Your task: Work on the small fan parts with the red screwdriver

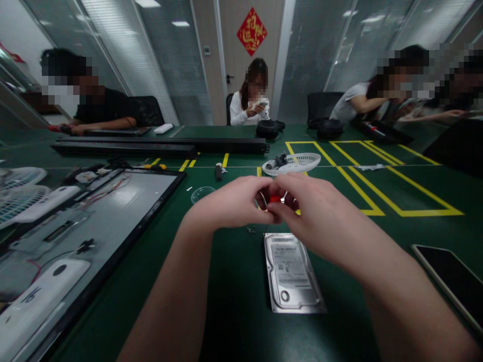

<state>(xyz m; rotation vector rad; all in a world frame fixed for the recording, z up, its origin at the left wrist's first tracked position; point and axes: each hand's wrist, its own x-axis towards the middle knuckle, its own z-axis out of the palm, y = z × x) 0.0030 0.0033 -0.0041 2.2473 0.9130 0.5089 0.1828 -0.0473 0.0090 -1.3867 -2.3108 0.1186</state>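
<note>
My left hand [245, 201] and my right hand [305, 201] meet above the far end of a hard drive, fingertips together and closed. Between them shows a small red object [275, 199], mostly covered by fingers, so its kind is unclear. The right thumb and fingers pinch it. The left fingers are curled closed against the right fingertips; what they hold is hidden. The silver hard drive [289, 271] lies flat, label side up, below my hands. Several tiny screws [251, 231] lie on the green table just left of its far end.
A large opened panel [124, 211] with white parts fills the left side. A clear round dish [203, 194] and a white basket-like tray [315, 160] stand beyond my hands. A phone [453, 281] lies at right. Black bars [226, 146] cross the back; several people sit around.
</note>
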